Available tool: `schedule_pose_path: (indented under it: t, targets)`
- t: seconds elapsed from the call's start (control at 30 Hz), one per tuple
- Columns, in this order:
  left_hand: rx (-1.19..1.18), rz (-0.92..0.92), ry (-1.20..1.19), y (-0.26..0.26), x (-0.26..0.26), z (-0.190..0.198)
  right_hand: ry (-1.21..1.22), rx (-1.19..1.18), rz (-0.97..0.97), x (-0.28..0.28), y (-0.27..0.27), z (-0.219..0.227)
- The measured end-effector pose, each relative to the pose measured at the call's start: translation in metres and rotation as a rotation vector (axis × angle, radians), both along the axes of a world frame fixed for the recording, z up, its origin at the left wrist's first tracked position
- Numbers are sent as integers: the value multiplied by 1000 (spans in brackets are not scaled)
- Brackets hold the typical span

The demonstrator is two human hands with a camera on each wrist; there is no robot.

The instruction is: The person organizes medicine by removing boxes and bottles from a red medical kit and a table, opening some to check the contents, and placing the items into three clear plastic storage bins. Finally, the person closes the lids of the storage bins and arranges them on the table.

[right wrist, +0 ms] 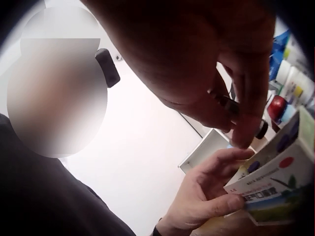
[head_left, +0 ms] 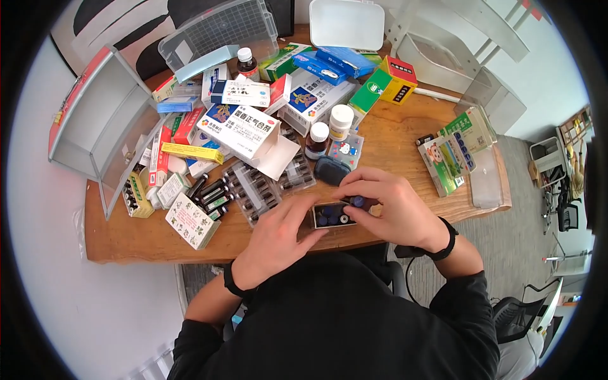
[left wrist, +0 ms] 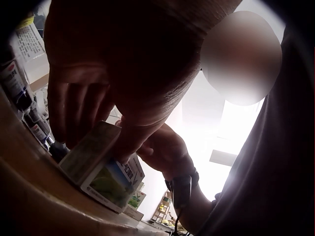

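Note:
A small open carton (right wrist: pixel 266 191) stands at the table's near edge, packed with several small bottles with dark blue caps (head_left: pixel 324 220). My left hand (head_left: pixel 282 231) grips it at its left end, thumb on the near side and fingers on the far side. Above the carton's right part, my right hand (head_left: pixel 399 206) pinches a small dark bottle (head_left: pixel 357 201) between thumb and fingers. In the right wrist view that bottle's dark end (right wrist: pixel 263 129) points down toward the carton's opening. Just behind the carton lies a dark oval case (head_left: pixel 332 170).
A heap of medicine boxes (head_left: pixel 240 136) covers the table's left and middle. Brown bottle (head_left: pixel 316 140) and white bottle (head_left: pixel 341 121) stand behind the hands. Trays of dark vials (head_left: pixel 252 190) lie left. Green-white cartons (head_left: pixel 446 161) and a clear lid (head_left: pixel 487 180) sit at right.

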State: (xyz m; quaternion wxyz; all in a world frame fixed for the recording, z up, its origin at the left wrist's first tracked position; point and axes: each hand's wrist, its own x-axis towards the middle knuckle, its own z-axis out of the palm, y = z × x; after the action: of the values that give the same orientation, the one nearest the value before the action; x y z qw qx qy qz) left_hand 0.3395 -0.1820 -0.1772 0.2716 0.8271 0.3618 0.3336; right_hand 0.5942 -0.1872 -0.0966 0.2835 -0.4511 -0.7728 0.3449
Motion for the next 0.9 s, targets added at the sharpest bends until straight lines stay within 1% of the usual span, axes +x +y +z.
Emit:
schedule_pose_path:
  t: [0.03, 0.1, 0.13, 0.2, 0.23, 0.3, 0.43, 0.5, 0.63, 0.7, 0.83, 0.9]
  targets:
    - [10, 0, -3, 0, 0, 0, -1, 3, -1, 2, 0, -1]
    - [18, 0, -6, -1, 0, 0, 107, -74, -60, 5, -2, -4]
    - [22, -13, -4, 0, 0, 1, 107, -74, -60, 6, -2, -5]
    - [23, -27, -1, 0, 0, 2, 79, 127, 36, 8, 0, -6]
    - [37, -31, -2, 0, 0, 3, 79, 125, 35, 7, -2, -6]
    - [52, -35, -2, 0, 1, 3, 57, 31, -13, 5, -5, -3]
    - [72, -52, 6, 1, -1, 5, 51, 8, -26, 1, -4, -11]
    - [78, -62, 5, 2, -1, 7, 33, 138, -14, -2, -3, -17]
    - [110, -58, 30, -1, -4, 5, -14, 155, -28, -4, -2, -22]
    - [102, -54, 35, -2, -4, 4, -38, 240, 89, -2, 0, -28]
    - [125, -48, 28, -2, -4, 0, -82, 213, 125, -2, 2, -30]
    - [127, -49, 28, -2, -4, 1, -95, 264, 110, -3, 3, -31]
